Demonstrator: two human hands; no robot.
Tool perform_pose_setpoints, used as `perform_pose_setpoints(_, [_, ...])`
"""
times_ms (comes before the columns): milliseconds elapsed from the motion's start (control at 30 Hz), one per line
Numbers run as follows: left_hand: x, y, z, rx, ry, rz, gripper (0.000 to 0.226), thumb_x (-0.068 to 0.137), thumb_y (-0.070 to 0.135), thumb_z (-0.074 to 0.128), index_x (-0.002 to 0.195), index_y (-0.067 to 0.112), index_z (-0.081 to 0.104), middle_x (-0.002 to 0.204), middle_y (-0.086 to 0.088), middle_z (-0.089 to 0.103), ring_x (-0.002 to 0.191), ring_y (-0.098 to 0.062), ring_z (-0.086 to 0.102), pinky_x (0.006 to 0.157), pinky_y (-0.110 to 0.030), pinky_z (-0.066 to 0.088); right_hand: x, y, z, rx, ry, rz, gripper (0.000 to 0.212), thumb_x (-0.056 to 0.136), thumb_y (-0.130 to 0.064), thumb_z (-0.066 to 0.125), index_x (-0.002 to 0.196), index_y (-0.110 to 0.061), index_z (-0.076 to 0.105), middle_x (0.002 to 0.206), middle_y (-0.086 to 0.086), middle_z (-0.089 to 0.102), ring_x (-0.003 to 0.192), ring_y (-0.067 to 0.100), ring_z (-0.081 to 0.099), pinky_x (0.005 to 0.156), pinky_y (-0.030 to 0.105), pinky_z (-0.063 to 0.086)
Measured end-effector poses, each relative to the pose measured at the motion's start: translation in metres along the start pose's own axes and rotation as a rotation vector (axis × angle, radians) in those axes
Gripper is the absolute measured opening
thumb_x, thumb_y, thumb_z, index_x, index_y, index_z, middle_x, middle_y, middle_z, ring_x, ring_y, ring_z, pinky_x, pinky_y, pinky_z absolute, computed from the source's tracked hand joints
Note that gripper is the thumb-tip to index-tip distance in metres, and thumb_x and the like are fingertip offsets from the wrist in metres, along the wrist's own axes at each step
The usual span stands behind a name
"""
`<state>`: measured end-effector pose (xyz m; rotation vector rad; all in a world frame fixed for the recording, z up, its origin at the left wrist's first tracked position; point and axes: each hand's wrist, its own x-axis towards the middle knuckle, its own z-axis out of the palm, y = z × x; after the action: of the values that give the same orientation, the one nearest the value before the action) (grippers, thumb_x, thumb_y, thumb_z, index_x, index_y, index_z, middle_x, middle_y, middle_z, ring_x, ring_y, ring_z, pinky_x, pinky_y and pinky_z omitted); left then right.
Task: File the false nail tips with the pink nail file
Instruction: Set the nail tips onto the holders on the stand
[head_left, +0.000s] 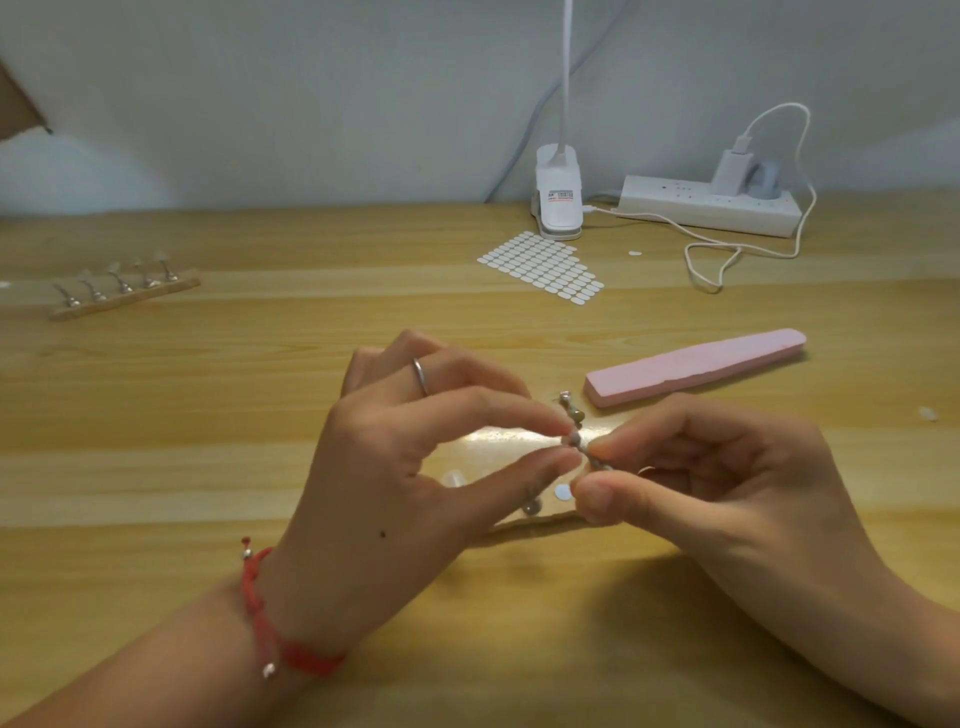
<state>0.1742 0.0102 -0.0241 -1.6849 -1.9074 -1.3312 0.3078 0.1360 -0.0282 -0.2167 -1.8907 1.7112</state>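
From my remote seat, the head view shows both hands meeting over a pale wooden tabletop (208, 415). The left hand (395, 467), wearing a thin ring (421, 375) and a red cord bracelet (260, 587), pinches a small metal stand (574, 421) between thumb and forefinger. The right hand (701, 478) pinches the stand's lower end, fingers curled narrowly around it. I cannot tell whether a tip sits on this stand.

The pink nail file (696, 366), a long block tapered at both ends with a matte, faintly grainy top, lies flat and untouched just beyond the right hand. At far left a wooden rack (124, 299) carries 5 more stands, and the clear false nail tips (160, 255) on them are hard to make out.

The only writing I can find is a label on the white clip lamp (557, 197) by the wall, with an orange line that is too small to read. In front of it lies a sheet of white oval stickers (543, 265). To its right a white power strip (706, 205) holds a charger (732, 166), whose cable (727, 254) loops onto the wood.
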Motion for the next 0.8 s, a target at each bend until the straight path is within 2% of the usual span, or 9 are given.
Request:
perform_pose_setpoints(300, [0.000,-0.005,0.000,-0.035,-0.060,-0.057,0.009,0.080,0.035,0.069,0.088,0.032,0.073,0.086,0.020,0.065,0.086,-0.010,0.057,0.079,-0.044,0.040,0.003,0.003,-0.004,-0.058,0.021,0.002,0.018,0.055,-0.027,0.080,0.070,-0.018,0.077,0.066,0.002,0.073,0.056,0.012,0.069,0.057,0.019,0.055])
perform_pose_setpoints(533, [0.000,-0.004,0.000,-0.075,-0.083,-0.146,0.007,0.075,0.038,0.068,0.080,0.036,0.073,0.080,0.020,0.067,0.087,-0.011,0.059,0.082,-0.044,0.041,0.002,0.003,-0.002,-0.043,0.003,0.017,0.019,0.056,-0.026,0.079,0.071,-0.016,0.077,0.063,0.003,0.072,0.054,0.010,0.068,0.056,0.015,0.053])
perform_pose_setpoints(600, [0.002,-0.006,-0.002,-0.172,-0.131,-0.214,0.009,0.073,0.041,0.072,0.080,0.036,0.074,0.084,0.018,0.068,0.088,-0.012,0.060,0.084,-0.038,0.044,0.005,0.002,-0.004,-0.045,0.017,0.036,0.023,0.058,-0.028,0.078,0.077,-0.016,0.078,0.063,0.006,0.072,0.054,0.012,0.067,0.056,0.017,0.054])
perform_pose_setpoints(633, [0.003,-0.007,-0.002,-0.230,-0.159,-0.255,0.011,0.071,0.041,0.076,0.081,0.036,0.074,0.084,0.019,0.068,0.089,-0.012,0.060,0.084,-0.030,0.045,0.006,0.002,-0.005,-0.046,0.019,0.044,0.025,0.058,-0.029,0.077,0.080,-0.017,0.079,0.064,0.006,0.072,0.055,0.014,0.068,0.057,0.017,0.054])
perform_pose_setpoints(700, [0.004,-0.008,-0.002,-0.315,-0.201,-0.317,0.008,0.071,0.036,0.075,0.079,0.034,0.074,0.081,0.020,0.068,0.086,-0.007,0.060,0.077,-0.012,0.041,0.008,0.000,-0.006,-0.025,0.019,0.062,0.027,0.057,-0.029,0.075,0.082,-0.018,0.079,0.067,0.007,0.074,0.057,0.015,0.070,0.058,0.017,0.055])
perform_pose_setpoints(733, [0.005,-0.010,-0.001,-0.344,-0.214,-0.338,0.006,0.071,0.036,0.075,0.077,0.034,0.074,0.080,0.019,0.068,0.083,-0.004,0.059,0.074,-0.007,0.038,0.008,0.000,-0.005,-0.006,0.014,0.073,0.027,0.057,-0.028,0.075,0.081,-0.018,0.079,0.068,0.006,0.074,0.057,0.015,0.070,0.058,0.017,0.055])
perform_pose_setpoints(800, [0.004,-0.012,-0.002,-0.407,-0.235,-0.395,0.010,0.068,0.044,0.073,0.073,0.035,0.074,0.080,0.012,0.068,0.076,-0.003,0.055,0.070,-0.009,0.035,0.009,-0.001,-0.004,0.052,-0.004,0.096,0.026,0.056,-0.024,0.074,0.080,-0.017,0.079,0.069,0.005,0.075,0.058,0.013,0.071,0.057,0.015,0.054])
